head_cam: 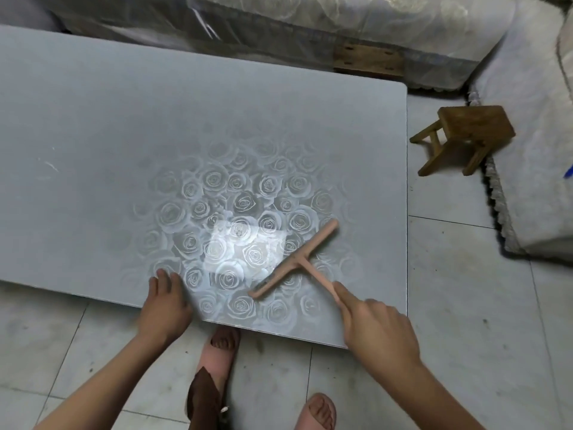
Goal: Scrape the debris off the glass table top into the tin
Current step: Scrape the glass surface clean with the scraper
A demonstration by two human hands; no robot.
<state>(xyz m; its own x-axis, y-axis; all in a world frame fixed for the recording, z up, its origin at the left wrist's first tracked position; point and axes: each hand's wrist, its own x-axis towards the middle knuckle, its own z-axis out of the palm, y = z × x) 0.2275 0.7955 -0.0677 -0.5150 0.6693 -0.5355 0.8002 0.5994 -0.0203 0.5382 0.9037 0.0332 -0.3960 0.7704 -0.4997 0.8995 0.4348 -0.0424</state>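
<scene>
**Scraper (294, 259) on the counter (124, 119)**

My left grip (167, 302) rests flat on the glass near the front edge, fingers open, holding nothing. To its right, my right grip (378, 327) curls round the pink scraper's handle, blade on the glass.

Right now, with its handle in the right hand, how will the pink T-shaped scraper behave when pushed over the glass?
The pink scraper is probably light: the right hand alone holds it by its thin handle. It looks stiff; blade and handle run straight, without sag. It should slide easily, since the glass table top is glossy and shows a bright reflection.
</scene>
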